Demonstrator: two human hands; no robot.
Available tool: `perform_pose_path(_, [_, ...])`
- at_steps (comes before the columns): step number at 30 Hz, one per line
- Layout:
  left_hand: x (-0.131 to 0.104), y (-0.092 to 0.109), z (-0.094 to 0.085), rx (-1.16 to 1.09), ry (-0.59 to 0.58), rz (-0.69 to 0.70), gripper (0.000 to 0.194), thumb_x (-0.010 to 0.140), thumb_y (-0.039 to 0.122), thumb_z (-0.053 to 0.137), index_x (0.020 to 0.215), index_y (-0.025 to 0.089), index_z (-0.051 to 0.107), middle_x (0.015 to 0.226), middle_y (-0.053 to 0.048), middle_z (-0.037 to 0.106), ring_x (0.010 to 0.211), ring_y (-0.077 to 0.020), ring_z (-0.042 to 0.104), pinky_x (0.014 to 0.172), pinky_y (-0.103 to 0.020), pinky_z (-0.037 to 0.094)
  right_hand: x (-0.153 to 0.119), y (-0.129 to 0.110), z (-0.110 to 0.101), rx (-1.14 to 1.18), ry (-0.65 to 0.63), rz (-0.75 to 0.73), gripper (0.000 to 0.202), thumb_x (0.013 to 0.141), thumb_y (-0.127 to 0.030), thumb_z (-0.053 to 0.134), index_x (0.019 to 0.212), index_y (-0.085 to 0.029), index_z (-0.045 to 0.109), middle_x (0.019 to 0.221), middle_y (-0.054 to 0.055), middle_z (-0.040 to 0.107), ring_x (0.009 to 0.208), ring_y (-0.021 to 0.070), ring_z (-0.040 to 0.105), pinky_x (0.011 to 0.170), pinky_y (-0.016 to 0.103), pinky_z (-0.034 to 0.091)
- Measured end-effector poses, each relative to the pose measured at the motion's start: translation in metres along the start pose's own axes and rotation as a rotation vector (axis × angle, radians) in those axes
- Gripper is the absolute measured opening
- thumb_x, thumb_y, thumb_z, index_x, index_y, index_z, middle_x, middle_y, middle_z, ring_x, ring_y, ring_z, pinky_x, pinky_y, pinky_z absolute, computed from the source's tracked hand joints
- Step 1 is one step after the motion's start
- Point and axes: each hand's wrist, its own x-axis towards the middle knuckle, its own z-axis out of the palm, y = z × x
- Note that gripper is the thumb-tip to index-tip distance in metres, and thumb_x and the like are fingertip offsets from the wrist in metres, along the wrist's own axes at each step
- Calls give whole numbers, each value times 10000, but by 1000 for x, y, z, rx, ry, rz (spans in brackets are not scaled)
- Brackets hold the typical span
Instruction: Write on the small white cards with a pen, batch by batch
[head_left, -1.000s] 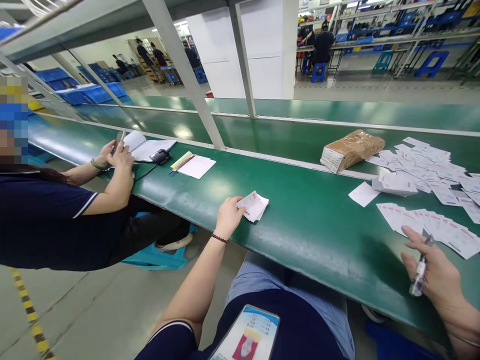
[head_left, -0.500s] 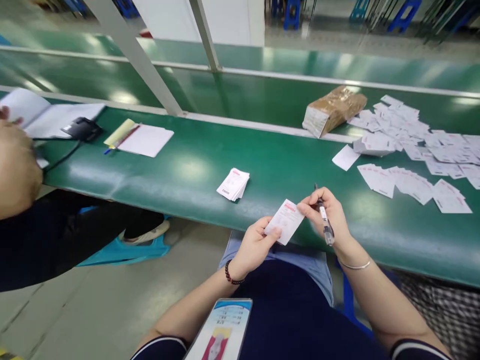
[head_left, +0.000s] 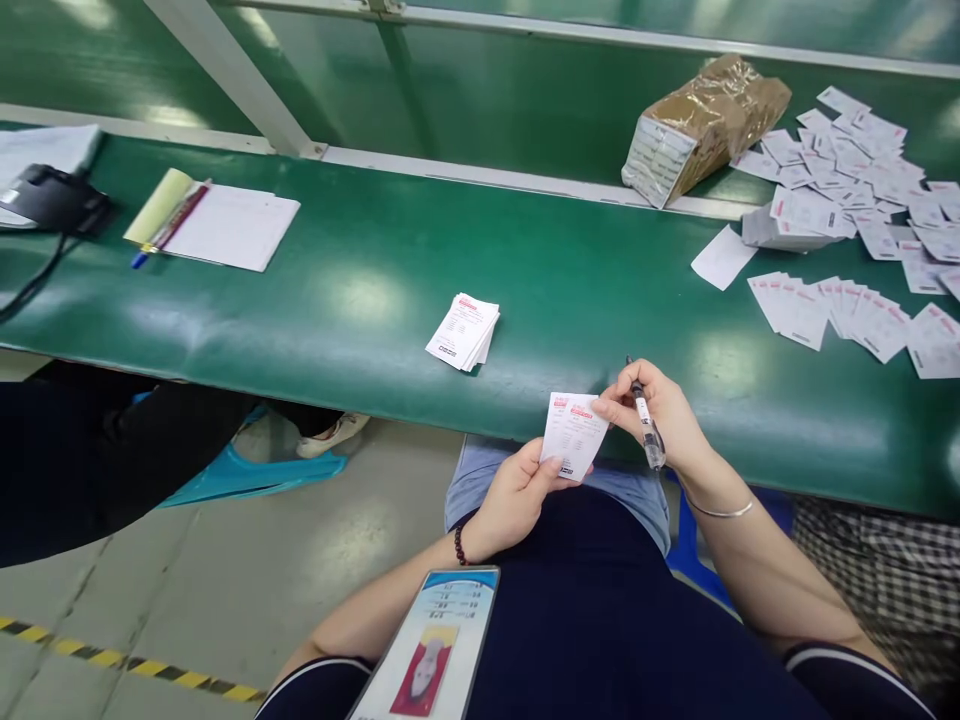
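Note:
Over the near edge of the green table, my left hand is closed on small white printed cards. At least two of them show, slightly fanned, with red headings at the top. My right hand is closed, with a black-and-clear pen tucked across its fingers, tip end downward. Its thumb and fingertip pinch the upper right corner of the front card. Ahead and to the left lies a small, uneven stack of similar cards, apart from both hands.
Many cards lie scattered at the right, with fanned groups before them and a brown wrapped package beside them. A notepad with pens and a black corded device are at the left. A seated person's leg is nearby.
The front card has shifted in my hands, and a second card's edge now shows behind it. My view has tilted down and turned right. The neighbour's arm has left the view.

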Motion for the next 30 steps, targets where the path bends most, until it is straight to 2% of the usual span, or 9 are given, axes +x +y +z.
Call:
perform_pose_path(2, [1, -2, 0, -5, 28, -6, 411, 763, 425, 756, 1078, 175, 673, 1085, -86, 712, 968, -245, 690, 836, -341, 575, -1, 1, -2, -2, 7, 2, 399, 697, -389, 798, 777, -232, 440, 727, -17, 683, 621, 122, 608, 591, 280, 515])
perform_pose_path(6, [4, -9, -1, 9, 90, -2, 382, 752, 378, 767, 1073, 191, 674, 1123, -74, 705, 994, -231, 665, 802, -308, 570, -6, 2, -4, 22, -5, -4, 383, 720, -414, 770, 787, -234, 439, 855, 20, 712, 720, 152, 648, 641, 309, 539])
perform_pose_path(11, [5, -13, 0, -31, 104, 34, 396, 739, 377, 780, 1077, 202, 671, 1124, -64, 710, 988, -225, 669, 816, -318, 568, -10, 6, -6, -89, 38, 21, 378, 712, -440, 768, 765, -235, 455, 692, -20, 666, 576, 127, 583, 553, 282, 496])
perform_pose_path(18, [7, -15, 5, -83, 116, 47, 449, 722, 361, 789, 1113, 200, 638, 1149, -77, 703, 1060, -251, 653, 844, -336, 554, -16, 12, -7, -1, 51, -2, 380, 718, -407, 758, 755, -231, 423, 839, 22, 713, 714, 152, 650, 645, 312, 531])
perform_pose_path(25, [7, -13, 12, -152, 190, 82, 447, 692, 319, 810, 1086, 206, 631, 1200, -68, 688, 1124, -251, 633, 918, -347, 529, -17, 12, -10, -61, 78, 47, 428, 675, -441, 797, 743, -237, 427, 709, -4, 696, 588, 136, 606, 572, 294, 507])
perform_pose_path(30, [8, -16, 13, -172, 219, 106, 469, 666, 298, 832, 1077, 199, 630, 1185, -65, 699, 1113, -239, 643, 921, -327, 526, -17, 12, -9, 16, 67, 53, 442, 654, -411, 810, 734, -231, 414, 776, 5, 717, 632, 137, 633, 599, 291, 520])
